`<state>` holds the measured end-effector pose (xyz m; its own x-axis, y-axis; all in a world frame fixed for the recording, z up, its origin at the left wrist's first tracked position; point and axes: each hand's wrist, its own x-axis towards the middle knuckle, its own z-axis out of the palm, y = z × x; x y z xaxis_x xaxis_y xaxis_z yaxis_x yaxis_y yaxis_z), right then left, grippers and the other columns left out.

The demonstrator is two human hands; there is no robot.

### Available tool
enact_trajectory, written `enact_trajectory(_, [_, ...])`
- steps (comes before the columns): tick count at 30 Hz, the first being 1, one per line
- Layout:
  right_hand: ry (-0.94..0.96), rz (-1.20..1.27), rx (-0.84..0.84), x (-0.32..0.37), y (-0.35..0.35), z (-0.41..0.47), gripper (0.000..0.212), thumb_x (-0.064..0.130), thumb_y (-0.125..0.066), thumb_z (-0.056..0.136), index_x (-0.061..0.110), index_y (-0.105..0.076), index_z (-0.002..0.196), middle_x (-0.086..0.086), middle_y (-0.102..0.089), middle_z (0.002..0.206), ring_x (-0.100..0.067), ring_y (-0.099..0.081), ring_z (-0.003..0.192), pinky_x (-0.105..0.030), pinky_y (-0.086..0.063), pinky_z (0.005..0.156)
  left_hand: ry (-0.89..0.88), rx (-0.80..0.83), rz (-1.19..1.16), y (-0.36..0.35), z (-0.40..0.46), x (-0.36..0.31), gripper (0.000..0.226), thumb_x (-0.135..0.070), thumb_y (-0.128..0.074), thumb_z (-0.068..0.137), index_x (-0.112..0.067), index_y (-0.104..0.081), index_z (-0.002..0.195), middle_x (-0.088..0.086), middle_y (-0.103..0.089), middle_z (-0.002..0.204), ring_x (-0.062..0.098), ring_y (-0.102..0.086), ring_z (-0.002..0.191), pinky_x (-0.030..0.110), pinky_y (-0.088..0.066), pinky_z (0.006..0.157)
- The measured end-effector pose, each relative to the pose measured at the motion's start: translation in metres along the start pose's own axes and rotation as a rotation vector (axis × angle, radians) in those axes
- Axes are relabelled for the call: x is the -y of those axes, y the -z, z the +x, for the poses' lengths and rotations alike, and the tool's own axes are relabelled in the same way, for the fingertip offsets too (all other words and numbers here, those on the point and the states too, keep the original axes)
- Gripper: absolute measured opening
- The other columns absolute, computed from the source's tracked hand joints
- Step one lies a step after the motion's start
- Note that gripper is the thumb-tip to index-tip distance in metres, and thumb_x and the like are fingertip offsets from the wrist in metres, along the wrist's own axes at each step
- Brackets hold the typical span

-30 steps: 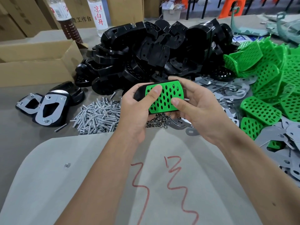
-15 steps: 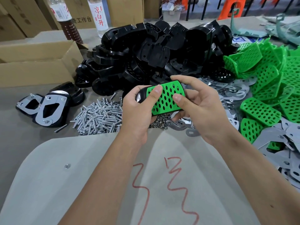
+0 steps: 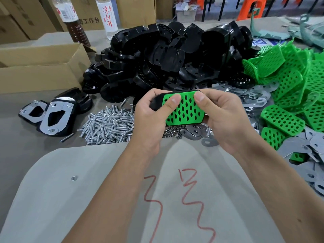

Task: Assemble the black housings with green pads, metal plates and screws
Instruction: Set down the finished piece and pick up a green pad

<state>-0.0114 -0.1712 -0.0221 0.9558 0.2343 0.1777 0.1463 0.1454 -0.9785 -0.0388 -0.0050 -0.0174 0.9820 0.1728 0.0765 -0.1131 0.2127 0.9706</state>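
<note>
Together, the left hand (image 3: pixel 149 118) and right hand (image 3: pixel 222 118) grip a black housing (image 3: pixel 155 102) above the screws (image 3: pixel 108 125), thumbs pressed on its green pad (image 3: pixel 185 111). Loose metal plates (image 3: pixel 252 95) lie just right.

Assembly workshop: bench heaped with black housings (image 3: pixel 175 55), green pads (image 3: pixel 289 81), loose screws (image 3: pixel 108 127); cardboard cartons (image 3: pixel 40 67) behind

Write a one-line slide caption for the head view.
Both hands, left hand and right hand, press a green pad onto a black housing above the screw pile.
</note>
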Motion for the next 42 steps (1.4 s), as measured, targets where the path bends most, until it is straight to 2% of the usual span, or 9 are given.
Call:
enact_trajectory(3, [0.059, -0.011, 0.017, 0.001, 0.002, 0.000, 0.023, 0.026, -0.062, 0.102, 0.010, -0.078, 0.105, -0.030, -0.072, 0.102, -0.049, -0.070, 0.097, -0.066, -0.059, 0.088, 0.027, 0.042, -0.045, 0.002, 0.000, -0.003, 0.016, -0.027, -0.081, 0.084, -0.016, -0.070, 0.090, 0.005, -0.071, 0.086, 0.018, -0.070, 0.080, 0.037, -0.062, 0.066])
enact_trajectory(8, [0.061, 0.028, 0.003, 0.001, 0.003, -0.001, 0.021, 0.027, -0.066, 0.100, 0.010, -0.077, 0.096, -0.027, -0.067, 0.089, -0.037, -0.067, 0.086, -0.071, -0.054, 0.084, 0.135, 0.102, -0.120, 0.005, 0.000, -0.004, 0.030, -0.033, -0.079, 0.085, -0.009, -0.072, 0.103, 0.010, -0.075, 0.097, 0.024, -0.073, 0.090, 0.038, -0.062, 0.072])
enact_trajectory(11, [0.074, 0.026, -0.010, 0.000, 0.002, -0.001, 0.023, 0.027, -0.066, 0.101, 0.008, -0.077, 0.096, -0.036, -0.067, 0.095, -0.048, -0.068, 0.088, -0.074, -0.054, 0.084, 0.173, 0.084, -0.144, 0.001, -0.001, -0.006, 0.044, -0.036, -0.079, 0.083, -0.003, -0.070, 0.111, 0.010, -0.077, 0.098, 0.023, -0.076, 0.090, 0.032, -0.061, 0.067])
enact_trajectory(16, [-0.030, 0.017, 0.150, -0.001, 0.006, 0.002, 0.025, 0.018, -0.060, 0.104, 0.011, -0.073, 0.125, -0.017, -0.076, 0.116, -0.035, -0.074, 0.110, -0.050, -0.062, 0.092, 0.129, -0.086, -0.064, 0.001, 0.000, -0.005, 0.018, -0.026, -0.078, 0.089, -0.011, -0.070, 0.096, 0.002, -0.077, 0.085, 0.018, -0.077, 0.080, 0.032, -0.062, 0.064])
enact_trajectory(19, [-0.099, 0.015, 0.265, 0.000, 0.015, 0.004, 0.029, 0.008, -0.058, 0.105, 0.008, -0.068, 0.132, -0.019, -0.074, 0.121, -0.036, -0.072, 0.114, -0.049, -0.061, 0.094, 0.097, -0.109, -0.014, 0.002, -0.001, -0.005, 0.013, -0.021, -0.077, 0.092, -0.011, -0.069, 0.092, -0.001, -0.075, 0.079, 0.014, -0.075, 0.074, 0.030, -0.061, 0.060])
enact_trajectory(26, [0.001, 0.002, 0.332, 0.005, 0.019, -0.002, 0.029, 0.004, -0.059, 0.102, 0.003, -0.066, 0.130, -0.022, -0.073, 0.117, -0.039, -0.074, 0.108, -0.046, -0.064, 0.085, 0.201, -0.008, -0.075, 0.008, -0.002, -0.007, 0.035, -0.040, -0.078, 0.076, -0.010, -0.071, 0.094, 0.001, -0.074, 0.082, 0.015, -0.072, 0.072, 0.019, -0.051, 0.048])
enact_trajectory(33, [0.058, 0.029, 0.243, 0.001, 0.008, -0.005, 0.028, 0.000, -0.061, 0.100, 0.001, -0.065, 0.128, -0.021, -0.074, 0.114, -0.039, -0.074, 0.106, -0.047, -0.065, 0.078, 0.297, 0.046, -0.155, 0.011, 0.004, -0.013, 0.031, -0.038, -0.078, 0.073, -0.011, -0.072, 0.090, 0.000, -0.076, 0.078, 0.010, -0.070, 0.061, 0.016, -0.047, 0.044])
enact_trajectory(39, [-0.088, 0.230, -0.030, 0.002, -0.001, -0.003, 0.020, -0.002, -0.058, 0.101, -0.002, -0.066, 0.120, -0.024, -0.073, 0.116, -0.037, -0.075, 0.105, -0.044, -0.065, 0.079, 0.245, 0.026, -0.170, 0.003, 0.006, -0.012, 0.035, -0.032, -0.081, 0.071, -0.012, -0.073, 0.099, -0.001, -0.078, 0.088, 0.004, -0.067, 0.069, 0.018, -0.054, 0.061])
enact_trajectory(42, [-0.095, 0.237, -0.104, 0.001, -0.004, -0.004, 0.015, -0.001, -0.060, 0.101, -0.001, -0.065, 0.115, -0.026, -0.072, 0.119, -0.033, -0.076, 0.102, -0.041, -0.065, 0.079, 0.198, 0.054, -0.103, -0.001, 0.004, -0.005, 0.018, -0.022, -0.078, 0.085, -0.012, -0.071, 0.098, -0.005, -0.075, 0.079, 0.007, -0.071, 0.076, 0.025, -0.059, 0.076])
